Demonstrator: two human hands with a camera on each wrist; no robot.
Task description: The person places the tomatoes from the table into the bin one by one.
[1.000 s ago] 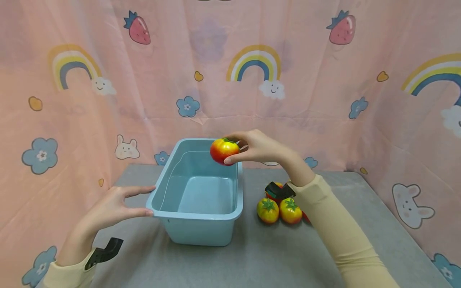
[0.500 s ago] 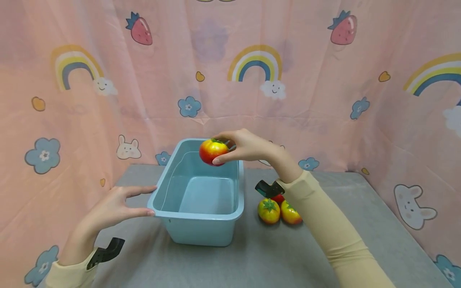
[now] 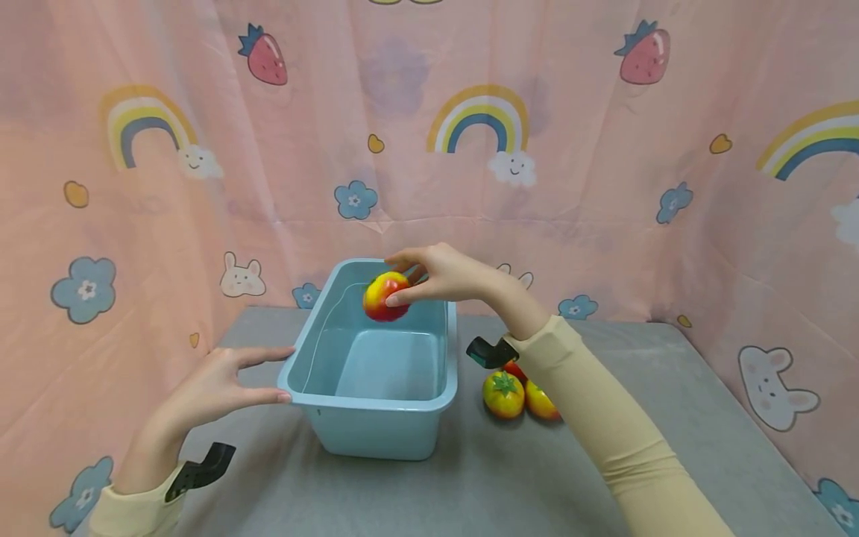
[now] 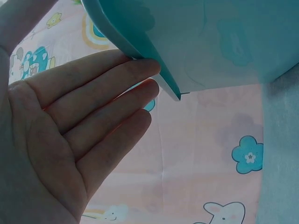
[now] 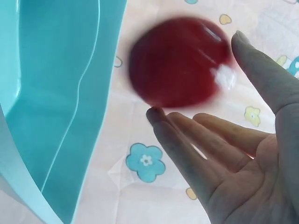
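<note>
At the left, the person's left hand [image 3: 211,384] is touching the near left corner of the blue bin [image 3: 369,405] with its fingers straight, and it is staying much as it was half a second ago. The bin is standing on the grey table [image 3: 463,492]. Over the bin's far half, the tomato [image 3: 377,300] is coming loose: it is showing lower and turned since then, and it is blurring in the right wrist view while the fingers there are looking sharper. The right hand [image 3: 452,274] is apparently releasing it, fingers and thumb spreading instead of gripping. The work with this tomato is thus reaching the letting-go, though it is not yet resting on the bin's floor. Farther right, the other tomatoes [image 3: 503,397] are lying clustered on the table, partly hidden behind the sleeve [image 3: 604,410].
</note>
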